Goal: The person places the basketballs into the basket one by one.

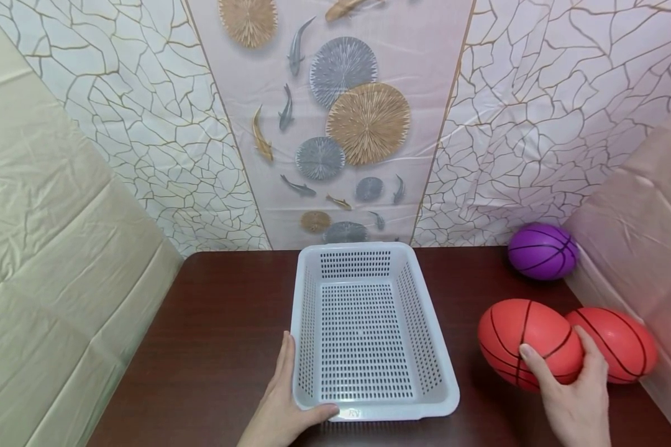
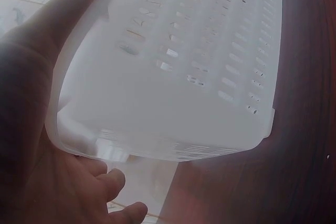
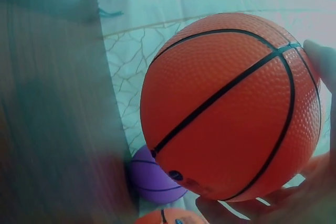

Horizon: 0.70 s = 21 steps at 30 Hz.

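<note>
A white perforated plastic basket (image 1: 363,411) stands on the dark table, and nothing lies inside it. My left hand (image 1: 282,400) holds its near left corner, thumb over the front rim and fingers along the outer left side. The left wrist view shows the slotted basket wall (image 2: 157,98) close up. On the right, my right hand (image 1: 578,391) grips a red toy basketball (image 1: 522,338) with black lines, thumb on the near side and fingers at its right. In the right wrist view this ball (image 3: 226,114) appears above the table.
A second red ball (image 1: 615,344) lies by the right wall, partly behind my right hand. Farther back, a purple ball (image 1: 542,251) sits in the right corner. Cream cloth walls (image 1: 50,261) flank the table (image 1: 223,323), with a patterned sheet behind.
</note>
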{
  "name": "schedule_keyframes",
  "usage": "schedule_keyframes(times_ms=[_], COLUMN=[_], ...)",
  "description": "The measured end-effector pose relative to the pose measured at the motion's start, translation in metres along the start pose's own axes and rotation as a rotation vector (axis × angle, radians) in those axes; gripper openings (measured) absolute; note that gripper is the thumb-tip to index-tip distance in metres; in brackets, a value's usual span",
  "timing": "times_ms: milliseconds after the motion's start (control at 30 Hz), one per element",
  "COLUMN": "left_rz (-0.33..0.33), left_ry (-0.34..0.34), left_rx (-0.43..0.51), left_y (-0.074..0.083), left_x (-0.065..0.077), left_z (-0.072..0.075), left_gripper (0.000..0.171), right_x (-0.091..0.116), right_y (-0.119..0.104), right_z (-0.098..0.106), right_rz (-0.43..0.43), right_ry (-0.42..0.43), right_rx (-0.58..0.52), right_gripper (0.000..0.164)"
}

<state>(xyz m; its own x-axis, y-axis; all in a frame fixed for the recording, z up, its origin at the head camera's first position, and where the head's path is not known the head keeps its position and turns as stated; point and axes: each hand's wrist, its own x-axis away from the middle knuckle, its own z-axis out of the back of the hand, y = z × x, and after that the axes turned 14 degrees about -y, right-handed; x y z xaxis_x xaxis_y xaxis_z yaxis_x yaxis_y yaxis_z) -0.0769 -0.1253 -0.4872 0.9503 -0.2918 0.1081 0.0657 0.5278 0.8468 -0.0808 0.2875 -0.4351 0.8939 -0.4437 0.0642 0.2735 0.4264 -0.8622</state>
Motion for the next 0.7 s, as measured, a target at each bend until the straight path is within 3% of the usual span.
schedule_keyframes(times_ms=[467,700], left_rz=[-0.020,-0.012], left_ry=[-0.005,-0.003], left_rx=[-0.006,-0.006], left_y=[0.000,0.001], left_x=[0.000,0.001], left_z=[0.001,0.002], left_gripper=[0.135,0.135], right_x=[0.013,0.018], right_y=[-0.022,-0.027], right_z=[-0.015,-0.019], right_rz=[0.159,0.166], right_ry=[-0.004,-0.025], right_rx=[-0.037,-0.032], right_gripper=[0.086,0.087])
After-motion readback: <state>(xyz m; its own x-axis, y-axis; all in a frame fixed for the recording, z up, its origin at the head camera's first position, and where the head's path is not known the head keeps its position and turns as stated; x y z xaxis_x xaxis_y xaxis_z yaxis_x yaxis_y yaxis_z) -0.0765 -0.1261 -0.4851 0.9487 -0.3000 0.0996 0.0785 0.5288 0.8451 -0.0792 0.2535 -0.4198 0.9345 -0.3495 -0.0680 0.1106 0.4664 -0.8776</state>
